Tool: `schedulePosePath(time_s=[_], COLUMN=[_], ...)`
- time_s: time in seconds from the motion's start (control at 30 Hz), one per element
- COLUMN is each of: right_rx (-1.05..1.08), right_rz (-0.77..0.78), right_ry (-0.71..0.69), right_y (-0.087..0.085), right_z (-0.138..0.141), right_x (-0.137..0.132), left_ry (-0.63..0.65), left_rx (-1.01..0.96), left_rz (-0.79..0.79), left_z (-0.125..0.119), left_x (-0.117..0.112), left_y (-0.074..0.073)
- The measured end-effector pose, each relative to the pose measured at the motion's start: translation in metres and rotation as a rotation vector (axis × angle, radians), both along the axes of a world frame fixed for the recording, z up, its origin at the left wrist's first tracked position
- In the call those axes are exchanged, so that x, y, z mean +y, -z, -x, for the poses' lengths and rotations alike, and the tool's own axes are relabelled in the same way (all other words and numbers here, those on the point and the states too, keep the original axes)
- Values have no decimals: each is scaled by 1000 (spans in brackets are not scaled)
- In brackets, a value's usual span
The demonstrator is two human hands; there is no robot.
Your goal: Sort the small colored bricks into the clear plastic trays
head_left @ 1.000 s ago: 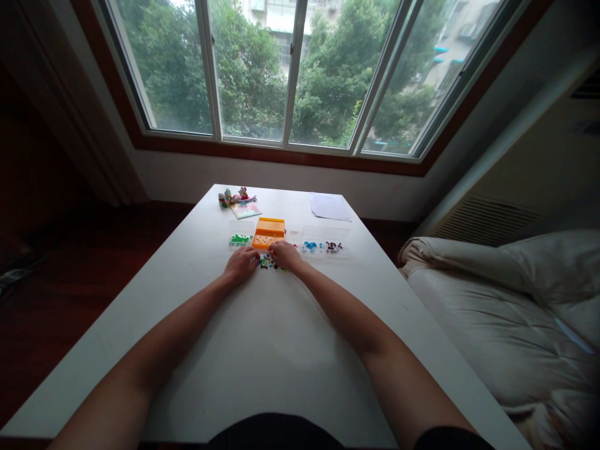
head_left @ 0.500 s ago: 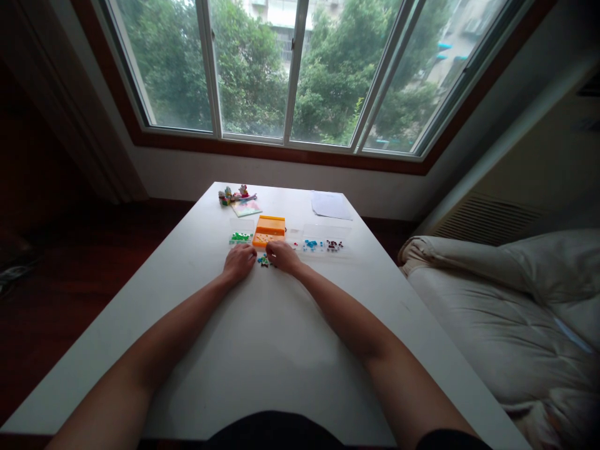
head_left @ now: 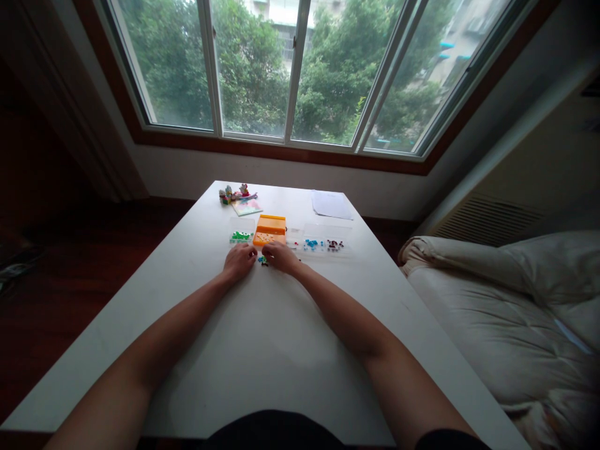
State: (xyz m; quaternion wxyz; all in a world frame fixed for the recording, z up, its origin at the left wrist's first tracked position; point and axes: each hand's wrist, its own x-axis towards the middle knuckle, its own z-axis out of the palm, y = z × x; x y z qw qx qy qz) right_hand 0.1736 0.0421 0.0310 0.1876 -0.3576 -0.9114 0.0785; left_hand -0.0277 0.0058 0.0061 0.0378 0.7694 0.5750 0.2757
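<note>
Both my arms reach far across the white table (head_left: 262, 350). My left hand (head_left: 239, 259) and my right hand (head_left: 281, 255) rest knuckles up, close together, fingers curled down over a small heap of tiny coloured pieces (head_left: 262, 260). Just beyond the hands stands an orange tray (head_left: 269, 230). Left of it lies a clear sheet with green pieces (head_left: 240, 236); right of it a clear sheet with blue and dark pieces (head_left: 319, 244). Whether either hand pinches a piece is hidden by the fingers.
At the table's far left corner stand small built figures (head_left: 233, 192) beside a coloured leaflet (head_left: 246, 207). A white paper (head_left: 330, 205) lies at the far right. A quilted bed (head_left: 506, 306) runs along the table's right side. A wide window (head_left: 290, 69) fills the wall beyond.
Both hands have drawn closer together over the loose pieces, so less of the heap shows between them. The arms have barely shifted.
</note>
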Motion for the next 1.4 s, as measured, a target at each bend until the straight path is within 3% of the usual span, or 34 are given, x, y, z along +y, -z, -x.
schedulePosePath(time_s=[0.27, 0.4, 0.5, 0.7, 0.9, 1.03, 1.17, 1.4], right_rx=[103, 359, 543, 625, 502, 247, 26, -195], right_rz=[-1, 148, 288, 485, 292, 121, 45, -95], right_ry=[59, 174, 259, 121, 191, 45, -56, -17], right_y=[-3, -1, 2, 7, 1, -1, 0, 4], right_z=[10, 23, 36, 49, 32, 26, 35, 52], right_x=[5, 24, 43, 64, 49, 26, 8, -10], left_ry=[-97, -306, -395, -392, -382, -417, -475, -460], left_rx=[34, 53, 40, 46, 45, 25, 4, 35], left_rz=[51, 160, 239, 241, 235, 222, 219, 216], left_z=[-3, 8, 19, 24, 22, 27, 33, 32], left_x=[-4, 0, 4, 6, 8, 11, 14, 12], left_y=[-6, -12, -15, -13, -10, -10, -10, -11])
